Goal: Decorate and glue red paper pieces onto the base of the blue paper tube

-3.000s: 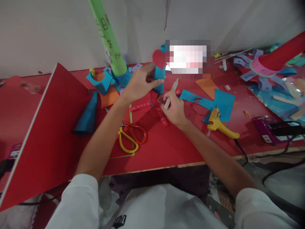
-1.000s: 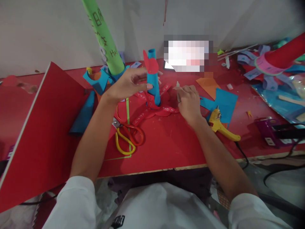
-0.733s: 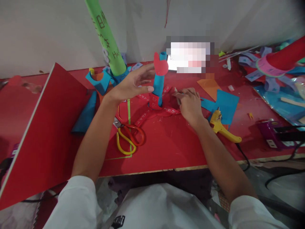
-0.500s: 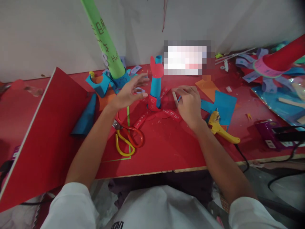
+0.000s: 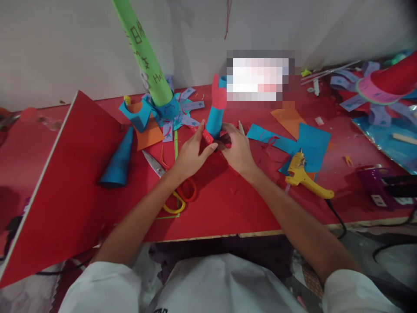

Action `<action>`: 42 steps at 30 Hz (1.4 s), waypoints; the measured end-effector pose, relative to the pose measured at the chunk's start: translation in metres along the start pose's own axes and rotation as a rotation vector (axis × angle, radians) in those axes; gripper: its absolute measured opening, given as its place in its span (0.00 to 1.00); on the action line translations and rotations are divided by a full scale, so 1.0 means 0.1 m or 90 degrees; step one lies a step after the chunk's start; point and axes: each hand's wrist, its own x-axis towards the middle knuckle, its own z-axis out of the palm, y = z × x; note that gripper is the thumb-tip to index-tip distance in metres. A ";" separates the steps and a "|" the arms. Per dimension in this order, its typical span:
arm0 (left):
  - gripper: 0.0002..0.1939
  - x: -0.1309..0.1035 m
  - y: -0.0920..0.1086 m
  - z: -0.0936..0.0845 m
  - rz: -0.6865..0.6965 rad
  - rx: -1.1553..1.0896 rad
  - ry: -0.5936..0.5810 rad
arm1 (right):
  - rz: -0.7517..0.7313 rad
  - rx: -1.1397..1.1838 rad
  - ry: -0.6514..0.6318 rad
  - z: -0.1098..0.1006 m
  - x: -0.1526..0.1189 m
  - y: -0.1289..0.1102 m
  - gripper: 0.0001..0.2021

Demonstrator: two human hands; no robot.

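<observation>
A blue paper tube (image 5: 215, 122) stands tilted in front of me, with a red paper cutout (image 5: 219, 96) at its upper end. Around its foot is a red paper band (image 5: 207, 136) with pale writing. My left hand (image 5: 193, 157) pinches this band from the left, thumb at the front and fingers behind. From the right, my right hand (image 5: 239, 150) closes on the foot of the tube, and its fingertips are partly hidden. A short pale stick (image 5: 241, 127) juts up from behind the right hand's fingers. Scissors (image 5: 154, 164) with red and yellow handles lie beneath my left forearm.
A yellow glue gun (image 5: 301, 174) lies at right beside blue paper (image 5: 314, 145). A green paper tower (image 5: 146, 61) stands at back left, near a blue paper cone (image 5: 119, 163) and a leaning red board (image 5: 55, 187). A purple power strip (image 5: 374, 187) sits far right.
Both hands have come inward and down and closed on the red foot of the blue tube. The tube now leans to the right, and the red strips are mostly covered by my hands.
</observation>
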 end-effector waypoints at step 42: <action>0.24 -0.17 0.11 -0.08 0.098 0.112 0.236 | -0.047 -0.029 -0.026 0.05 -0.07 -0.10 0.18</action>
